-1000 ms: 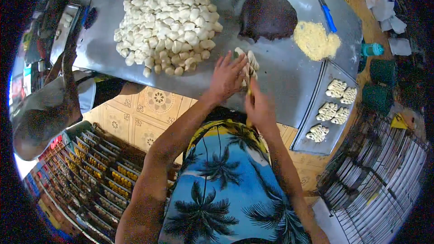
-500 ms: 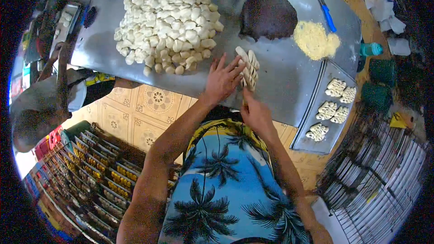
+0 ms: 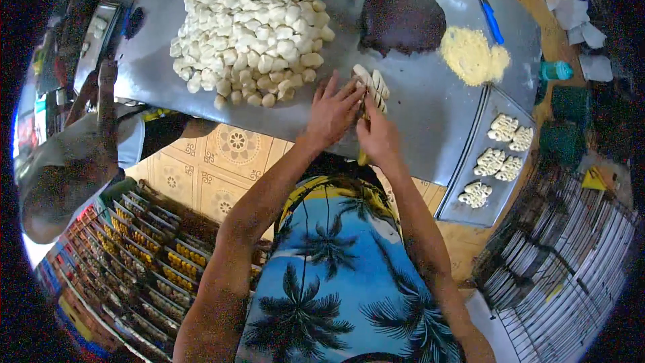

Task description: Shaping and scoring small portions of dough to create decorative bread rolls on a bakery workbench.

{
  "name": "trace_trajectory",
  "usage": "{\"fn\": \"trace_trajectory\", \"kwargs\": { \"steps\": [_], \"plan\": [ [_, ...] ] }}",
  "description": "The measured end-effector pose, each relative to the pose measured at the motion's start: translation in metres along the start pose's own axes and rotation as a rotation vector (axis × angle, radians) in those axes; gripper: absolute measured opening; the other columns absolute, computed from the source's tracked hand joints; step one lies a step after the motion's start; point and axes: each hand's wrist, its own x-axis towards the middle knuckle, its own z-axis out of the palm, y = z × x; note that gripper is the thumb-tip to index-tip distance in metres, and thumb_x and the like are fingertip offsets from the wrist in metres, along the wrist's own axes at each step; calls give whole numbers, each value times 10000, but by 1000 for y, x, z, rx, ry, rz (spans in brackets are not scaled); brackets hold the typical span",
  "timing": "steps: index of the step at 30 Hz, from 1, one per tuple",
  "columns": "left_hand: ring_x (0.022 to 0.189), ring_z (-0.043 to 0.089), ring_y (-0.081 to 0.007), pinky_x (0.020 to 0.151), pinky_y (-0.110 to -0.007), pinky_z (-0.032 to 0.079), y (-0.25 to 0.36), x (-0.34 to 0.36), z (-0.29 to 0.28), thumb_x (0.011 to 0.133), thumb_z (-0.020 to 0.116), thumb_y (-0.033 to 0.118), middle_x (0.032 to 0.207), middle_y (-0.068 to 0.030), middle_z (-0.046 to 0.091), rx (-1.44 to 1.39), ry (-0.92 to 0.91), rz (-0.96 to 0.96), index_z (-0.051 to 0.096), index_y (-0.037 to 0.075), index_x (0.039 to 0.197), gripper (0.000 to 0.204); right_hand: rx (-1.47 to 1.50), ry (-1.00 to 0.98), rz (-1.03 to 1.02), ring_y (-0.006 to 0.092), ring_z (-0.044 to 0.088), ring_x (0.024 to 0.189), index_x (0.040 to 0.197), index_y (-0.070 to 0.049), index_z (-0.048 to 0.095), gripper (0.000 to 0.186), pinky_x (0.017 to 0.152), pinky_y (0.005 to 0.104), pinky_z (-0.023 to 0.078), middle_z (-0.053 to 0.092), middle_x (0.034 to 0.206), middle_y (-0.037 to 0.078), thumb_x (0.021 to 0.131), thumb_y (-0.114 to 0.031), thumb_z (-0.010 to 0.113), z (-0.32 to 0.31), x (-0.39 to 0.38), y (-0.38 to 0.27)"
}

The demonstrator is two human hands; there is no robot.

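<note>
A pale dough piece [image 3: 377, 87] with dark slits across it lies near the table's front edge. My left hand [image 3: 332, 115] is flat with fingers stretched out, its fingertips at the dough's left side. My right hand [image 3: 379, 137] is closed round a slim knife with a yellowish handle [image 3: 363, 156]; the handle's end sticks out below the fist. Its blade meets the dough's near part and is mostly hidden between my hands. Beyond the dough sits a big dark brown mound of filling [image 3: 403, 19]. To the left spreads a large heap of white dough balls [image 3: 252, 33].
Right of the filling are a pale yellow crumb pile [image 3: 474, 57] and a blue-handled knife [image 3: 494, 23]. A metal tray [image 3: 480, 213] holds several slit dough pieces. Tray racks [image 3: 557, 282] stand at lower right and lower left. Another person [image 3: 67, 168] is at the left.
My right hand has moved forward and up along the dough with the knife, covering its near part. My left hand stays nearly in place. The person at the left has shifted slightly.
</note>
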Motion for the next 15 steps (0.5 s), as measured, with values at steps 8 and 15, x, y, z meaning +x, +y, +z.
{"fn": "trace_trajectory", "kwargs": {
  "steps": [8,15],
  "plan": [
    [1508,369,-447,1161,-650,348,-3,0,0,1037,577,412,1651,7,445,-27,-17,4,563,303,1505,481,-84,-77,-112,470,702,829,1521,-69,473,621,718,560,550,722,930,259,940,-194,654,-42,-24,-40],
    [1392,485,-484,1217,-533,338,-7,14,-10,1028,590,325,1573,-32,538,3,99,16,592,256,1480,457,-55,-82,-22,486,684,804,1520,-49,466,612,701,574,523,692,895,298,947,-187,628,-3,15,-17]
  ]
}}
